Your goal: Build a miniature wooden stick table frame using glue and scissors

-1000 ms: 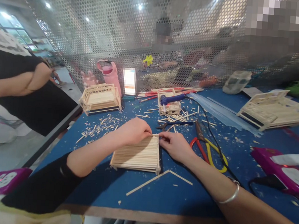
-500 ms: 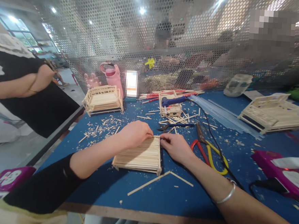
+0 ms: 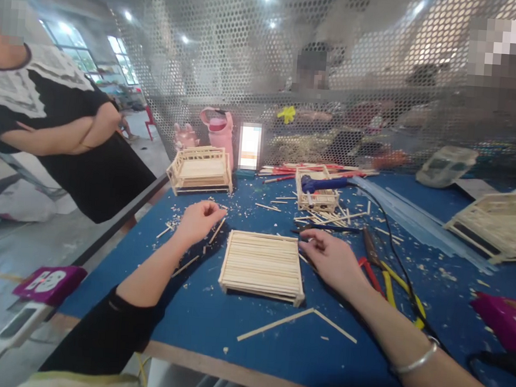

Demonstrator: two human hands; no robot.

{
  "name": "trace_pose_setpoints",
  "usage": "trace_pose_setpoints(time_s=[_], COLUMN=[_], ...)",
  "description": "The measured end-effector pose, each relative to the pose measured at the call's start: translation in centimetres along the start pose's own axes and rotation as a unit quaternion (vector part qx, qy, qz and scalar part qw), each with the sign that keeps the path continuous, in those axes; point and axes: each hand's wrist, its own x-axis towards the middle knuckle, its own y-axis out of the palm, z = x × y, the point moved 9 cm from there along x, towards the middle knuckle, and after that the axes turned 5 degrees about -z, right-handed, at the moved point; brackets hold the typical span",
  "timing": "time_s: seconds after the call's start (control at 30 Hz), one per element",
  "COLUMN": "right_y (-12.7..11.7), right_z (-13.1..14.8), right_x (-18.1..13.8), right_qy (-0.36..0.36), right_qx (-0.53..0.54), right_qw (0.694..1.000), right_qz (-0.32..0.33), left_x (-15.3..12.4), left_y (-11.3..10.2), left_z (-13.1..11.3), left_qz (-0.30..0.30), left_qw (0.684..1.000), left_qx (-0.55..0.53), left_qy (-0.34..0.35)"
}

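Head cam: pale wooden rectangular slatted platform (image 3: pixel 262 266) sits between bare left hand (image 3: pixel 197 222), fingertips together, and bare right hand (image 3: pixel 332 259), fingers loosely parted. Long side runs left-right; right's nearer, by the far-right corner.

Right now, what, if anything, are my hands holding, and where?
Nothing visible in the left hand. The right hand is at the slatted platform, far right corner; grip unclear.

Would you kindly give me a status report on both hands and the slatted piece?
Left hand apart from slatted piece. Right hand by its far right corner, contact unclear. Piece resting on blue tabletop; thin sticks lying in front.
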Motion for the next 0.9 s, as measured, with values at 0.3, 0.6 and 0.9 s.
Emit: trace_pose_setpoints(time_s=[0.3, 0.6, 0.9], right_y=[-0.1, -1.4, 0.6], right_z=[-0.6, -0.1, 0.9], right_x=[-1.2, -0.2, -2.3], right_qy=[-0.017, -0.021, 0.028], right_qx=[-0.222, 0.038, 0.011], right_qw=[0.97, 0.997, 0.98], right_qz=[0.094, -0.071, 0.198], left_x=[-1.3, -2.2, -2.5], left_y=[1.4, 0.9, 8.0], left_z=[0.0, -2.7, -11.3], left_qz=[0.103, 0.025, 0.332], left_qw=[0.994, 0.992, 0.909], left_qx=[0.0, 0.009, 0.143], left_qy=[-0.018, 0.12, 0.206])
